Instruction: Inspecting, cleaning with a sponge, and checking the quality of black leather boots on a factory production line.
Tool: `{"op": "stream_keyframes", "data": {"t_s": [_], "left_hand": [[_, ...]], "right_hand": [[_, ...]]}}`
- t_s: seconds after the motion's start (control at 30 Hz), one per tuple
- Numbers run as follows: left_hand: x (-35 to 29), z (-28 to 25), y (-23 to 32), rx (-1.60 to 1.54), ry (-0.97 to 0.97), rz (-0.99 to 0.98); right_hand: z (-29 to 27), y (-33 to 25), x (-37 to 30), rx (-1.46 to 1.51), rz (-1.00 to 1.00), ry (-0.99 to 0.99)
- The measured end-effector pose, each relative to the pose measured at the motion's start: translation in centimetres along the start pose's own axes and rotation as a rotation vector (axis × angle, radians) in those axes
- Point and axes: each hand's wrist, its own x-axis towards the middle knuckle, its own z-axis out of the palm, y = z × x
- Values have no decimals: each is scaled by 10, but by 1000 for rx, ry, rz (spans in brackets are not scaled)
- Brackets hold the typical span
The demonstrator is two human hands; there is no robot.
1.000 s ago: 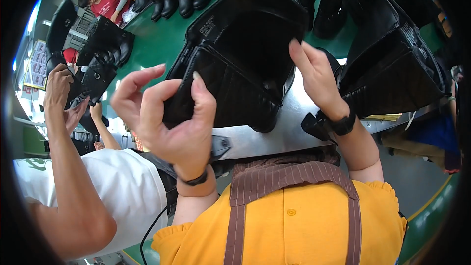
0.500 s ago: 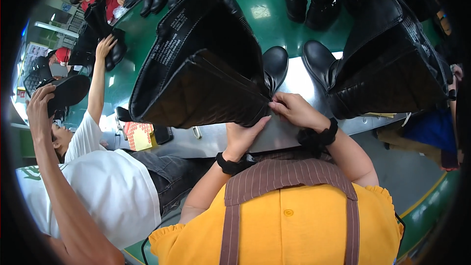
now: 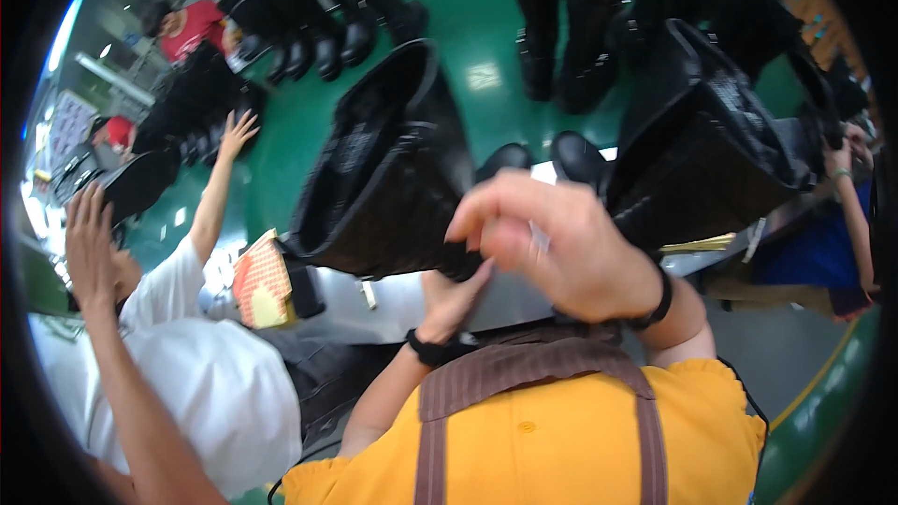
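Head view: I can make out pale print on the dark lining (image 3: 355, 151) of a tall black boot (image 3: 393, 210), but it is too small and soft for me to read. The shaft looks leathery, with a dull sheen; it flares to a wide mouth and narrows toward the ankle. The boot leans left over a shiny metal strip (image 3: 398, 307), left of a second black boot (image 3: 692, 168). I see the left hand (image 3: 451, 307) low at the heel, thumb extended, fingers hidden, so I cannot tell its grip. The right hand (image 3: 552, 248), blurred, curls its fingers by the ankle; I cannot tell whether it pinches anything.
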Motion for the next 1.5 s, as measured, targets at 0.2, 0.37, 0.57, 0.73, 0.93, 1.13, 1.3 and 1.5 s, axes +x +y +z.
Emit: {"op": "stream_keyframes", "data": {"t_s": [0.2, 0.37, 0.57, 0.73, 0.93, 1.13, 1.3, 1.5], "left_hand": [[-8, -39, 82, 1185, -285, 7], [-14, -26, 145, 305, -620, 141], [58, 104, 152, 62, -414, 620], [86, 151, 168, -260, -322, 430], [83, 146, 172, -317, -359, 246], [84, 124, 140, -407, -620, 299], [71, 90, 69, -146, -457, 294], [54, 107, 16, 117, -731, -172]], "right_hand": [[-76, -43, -87, -1100, -406, 703], [-97, -53, -90, -1291, -29, 435], [-83, -52, -97, -1001, -85, 483], [-98, -54, -113, -941, 36, 549], [-99, -54, -103, -855, 128, 654], [-106, -6, -78, -1240, -173, 764], [-110, 20, -99, -664, -219, 805], [-87, 54, -156, -220, 2, 811]]}}
